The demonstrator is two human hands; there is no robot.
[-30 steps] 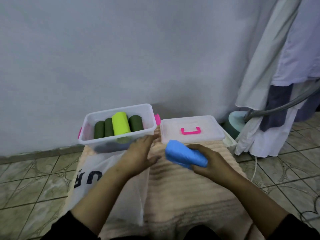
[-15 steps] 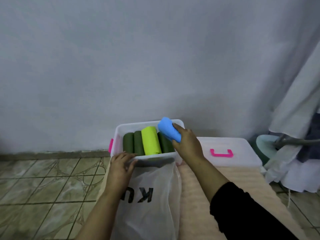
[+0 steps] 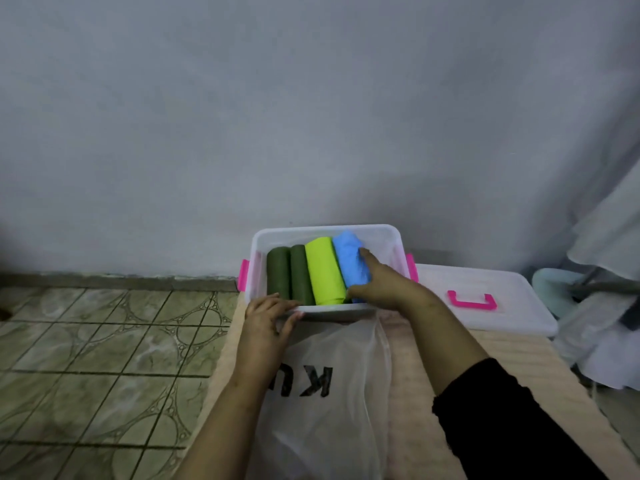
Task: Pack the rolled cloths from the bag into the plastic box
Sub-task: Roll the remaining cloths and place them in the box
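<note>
right hand (image 3: pixel 377 289) curled round the blue roll (image 3: pixel 349 263), pressing it in next to the lime roll (image 3: pixel 325 271) so the row packs tight | left hand (image 3: pixel 268 315) pinching the box (image 3: pixel 394 237) rim, probably steadying it | bag (image 3: pixel 329 393) just below both wrists

Dim, flat, bluish light fills the scene, with no clear source. Soft shadows spread across the plain grey wall (image 3: pixel 311 116), darkest at the right. The whole picture is slightly soft and grainy. The patterned green floor tiles (image 3: pixel 104 358) bend near the wide-angle edges.
</note>
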